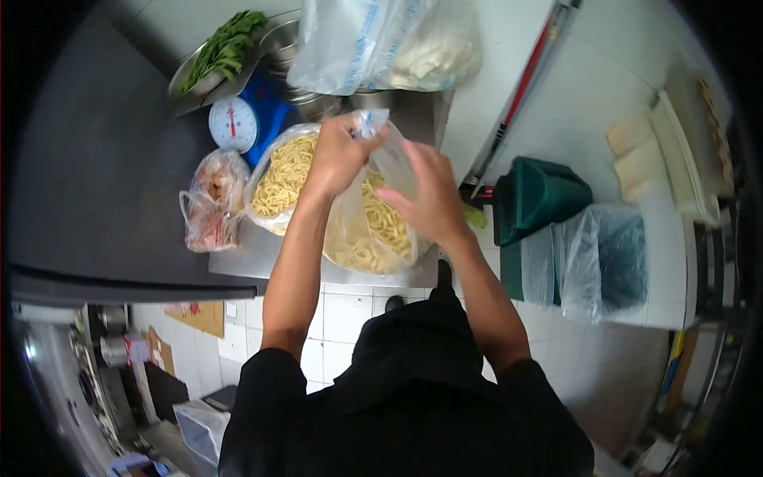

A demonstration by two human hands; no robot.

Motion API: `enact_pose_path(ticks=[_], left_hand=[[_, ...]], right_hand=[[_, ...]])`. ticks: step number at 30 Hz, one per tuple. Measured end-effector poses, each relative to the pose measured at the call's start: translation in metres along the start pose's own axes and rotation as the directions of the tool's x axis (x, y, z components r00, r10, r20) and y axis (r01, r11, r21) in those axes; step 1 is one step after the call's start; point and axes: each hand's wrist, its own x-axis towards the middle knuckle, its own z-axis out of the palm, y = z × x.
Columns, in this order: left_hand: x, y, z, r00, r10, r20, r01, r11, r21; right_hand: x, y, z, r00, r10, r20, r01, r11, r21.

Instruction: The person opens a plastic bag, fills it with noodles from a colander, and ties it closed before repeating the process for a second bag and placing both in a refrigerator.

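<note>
Yellow noodles fill a clear plastic bag [350, 238] at the front of the metal table [238, 258]. My left hand [343, 155] is closed on the gathered top of this bag, with a bit of plastic poking up past the fingers. On the bag's right side, my right hand [429, 191] has its fingers apart, close against the plastic, and is slightly blurred. Just left of it stands a second, wide-mouthed bag of noodles [284, 176]. Further left sits a tied plastic bag with pinkish-orange contents [213, 199].
A blue dial scale [234, 124] stands behind, near metal bowls [282, 40] and leafy greens [226, 52]. A large white plastic bag [389, 48] rests at the back. On the right are a red-handled pole [528, 71], a green bin [540, 199] and a plastic-lined bin [604, 258].
</note>
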Motion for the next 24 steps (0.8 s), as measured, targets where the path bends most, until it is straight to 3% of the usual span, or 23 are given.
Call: enact_pose_path(ticks=[1,3,4,5,6,7,8,10,11,12,13,14,16,18,20,22,23,24], left_hand=[[-0.013,0.004,-0.001,0.999,0.003,0.048,-0.006,0.999,0.051],[-0.040,0.007,-0.014,0.999,-0.043,0.013,0.042,0.998,0.038],[-0.052,0.009,-0.023,0.998,-0.055,0.015,0.055,0.998,0.020],[-0.068,0.006,-0.036,0.997,-0.072,-0.018,0.067,0.980,-0.186],[-0.091,0.002,-0.050,0.995,-0.090,-0.049,0.064,0.920,-0.387],[-0.117,-0.001,-0.058,0.981,-0.078,-0.175,-0.029,0.842,-0.539],[-0.143,-0.001,-0.064,0.953,-0.077,-0.294,-0.142,0.742,-0.656],[-0.193,0.002,-0.071,0.875,-0.032,-0.483,-0.319,0.712,-0.625],[-0.202,0.010,-0.075,0.880,-0.010,-0.476,-0.286,0.788,-0.545],[-0.211,0.020,-0.075,0.887,0.005,-0.463,-0.247,0.851,-0.464],[-0.206,0.041,-0.071,0.895,0.026,-0.445,-0.206,0.910,-0.361],[-0.199,0.058,-0.068,0.901,0.050,-0.432,-0.195,0.934,-0.299],[-0.190,0.081,-0.074,0.852,0.069,-0.518,-0.275,0.902,-0.332],[-0.184,0.109,-0.099,0.885,0.234,-0.402,-0.356,0.897,-0.263],[-0.156,0.144,-0.102,0.795,0.208,-0.570,-0.392,0.893,-0.222],[-0.127,0.159,-0.134,0.877,0.237,-0.417,-0.391,0.857,-0.335],[-0.122,0.158,-0.138,0.879,0.242,-0.411,-0.392,0.858,-0.333],[-0.115,0.157,-0.141,0.910,0.305,-0.281,-0.396,0.840,-0.372]], right_hand=[[0.011,0.010,0.009,0.999,-0.015,0.029,0.014,0.999,0.033],[0.025,0.023,0.026,0.946,-0.057,0.319,-0.011,0.978,0.208],[0.029,0.029,0.021,0.893,0.139,0.429,-0.293,0.902,0.318],[0.032,0.039,0.006,0.768,0.297,0.567,-0.558,0.746,0.365],[0.036,0.053,-0.009,0.702,0.413,0.580,-0.692,0.589,0.418],[0.043,0.060,-0.032,0.685,0.453,0.570,-0.722,0.529,0.446],[0.043,0.073,-0.045,0.707,0.466,0.532,-0.706,0.510,0.491],[0.054,0.083,-0.073,0.754,0.433,0.494,-0.646,0.623,0.441],[0.068,0.084,-0.075,0.749,0.420,0.512,-0.651,0.612,0.449],[0.081,0.082,-0.079,0.904,0.173,0.390,-0.328,0.867,0.375],[0.093,0.077,-0.085,0.945,-0.134,0.298,0.061,0.969,0.241],[0.105,0.068,-0.091,0.941,-0.148,0.304,0.070,0.965,0.252],[0.135,0.046,-0.097,0.906,-0.376,0.192,0.298,0.892,0.340],[0.167,0.038,-0.090,0.873,-0.477,-0.104,0.481,0.803,0.353],[0.198,0.020,-0.078,0.965,-0.224,-0.140,0.262,0.869,0.419],[0.241,-0.006,-0.065,0.982,-0.156,-0.111,0.188,0.894,0.407],[0.250,-0.002,-0.059,0.981,-0.153,-0.118,0.188,0.895,0.405],[0.260,0.006,-0.056,0.993,-0.068,-0.092,0.101,0.899,0.426]])
